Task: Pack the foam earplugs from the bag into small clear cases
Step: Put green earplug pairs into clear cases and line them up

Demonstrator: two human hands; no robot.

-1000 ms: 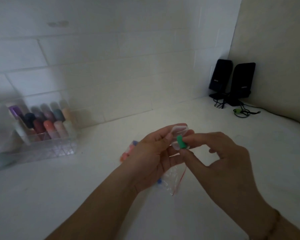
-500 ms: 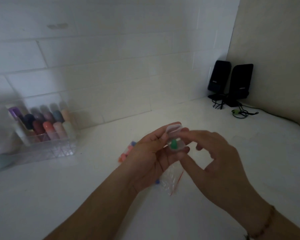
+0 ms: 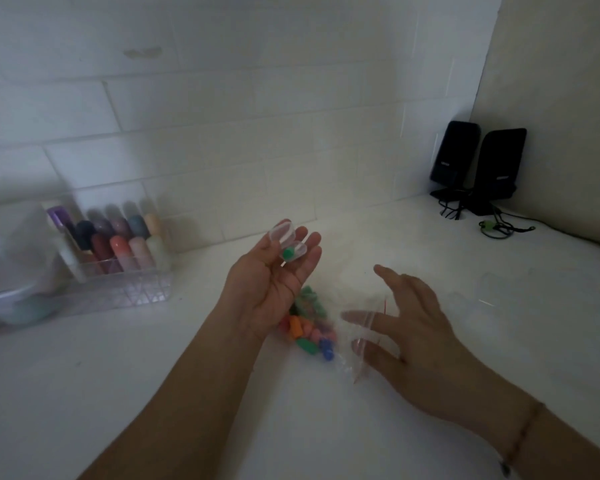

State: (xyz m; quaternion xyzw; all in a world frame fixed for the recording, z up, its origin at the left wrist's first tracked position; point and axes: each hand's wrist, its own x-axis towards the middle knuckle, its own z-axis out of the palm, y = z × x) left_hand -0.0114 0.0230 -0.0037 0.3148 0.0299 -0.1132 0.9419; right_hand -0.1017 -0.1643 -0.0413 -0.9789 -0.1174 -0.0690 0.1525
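The left hand (image 3: 274, 289) is lying palm up above the middle of the desk (image 3: 430, 427), its fingers loosely curled and cradling a small clear case (image 3: 288, 242) against the fingertips. The case is hanging open, its lid tilting up toward the back wall, and one green earplug (image 3: 287, 253) is sitting inside its lower half. The right hand (image 3: 413, 327) is hovering low just to the right, fingers spread and straight, gripping nothing. Its thumb and first finger are reaching into or over the mouth of the bag (image 3: 357, 344); whether they are touching the plastic cannot be told.

The bag is lying flat on the desk directly below and between the two hands, partly under the left palm. The loose earplugs (image 3: 309, 327) are bunching at its left end.

Half a second ago both hands were meeting at the case, the right fingertips pressing the green earplug in. Now the right hand is down at the bag and apart from the case, and the left hand is turned more open, so the pile in the bag is showing.

The case is thin, glossy, rounded plastic. The bag is crinkled clear film with a red strip along its opening. The earplugs are short, matte, bullet-shaped pieces in green, orange, pink and blue. The desk is smooth and white.
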